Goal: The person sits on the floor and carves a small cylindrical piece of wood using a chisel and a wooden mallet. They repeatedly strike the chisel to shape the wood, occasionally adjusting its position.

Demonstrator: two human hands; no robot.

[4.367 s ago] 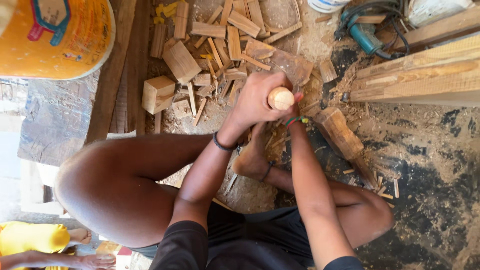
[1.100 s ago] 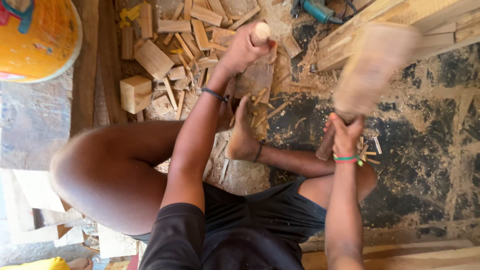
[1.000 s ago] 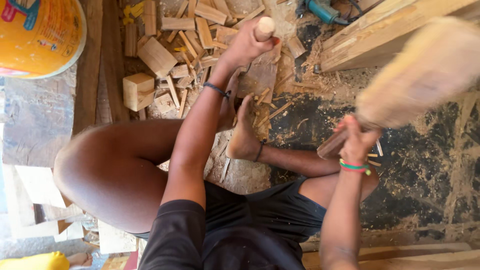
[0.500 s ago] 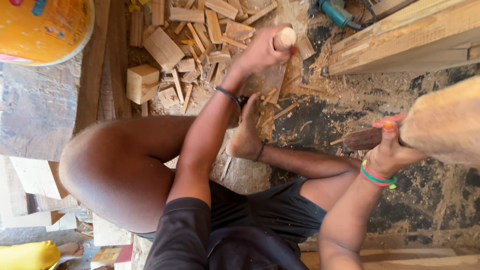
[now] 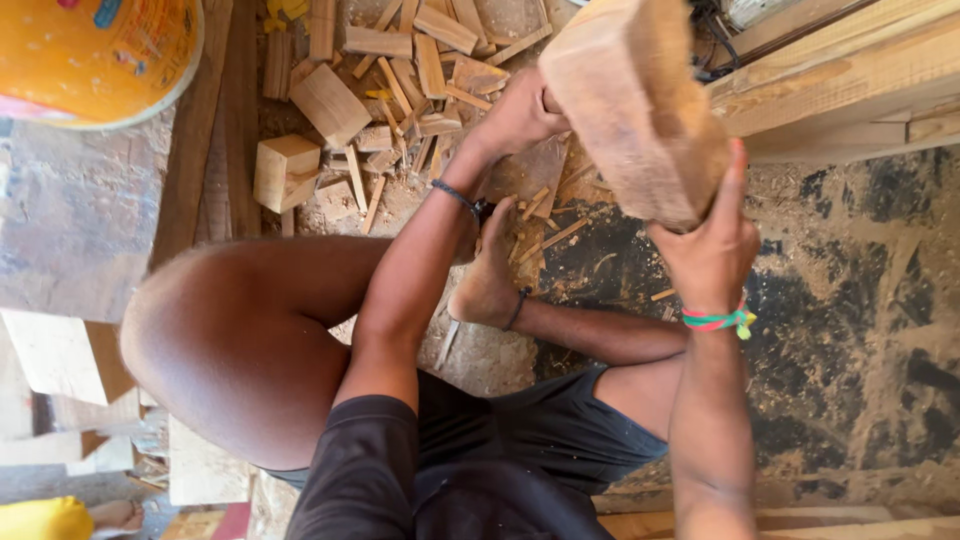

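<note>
My right hand is clenched round the hidden handle of a big pale rounded wooden mallet raised at one o'clock, while my left hand, at twelve o'clock beside it, grips something I cannot make out above the scattered light wood offcuts.

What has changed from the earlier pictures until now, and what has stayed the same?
The right hand has swung the big pale wooden mallet from far out at the right to above the left hand. The left hand stays closed around the round-topped wooden tool, now hidden behind the mallet. The foot and the scattered wood offcuts are unchanged.
</note>
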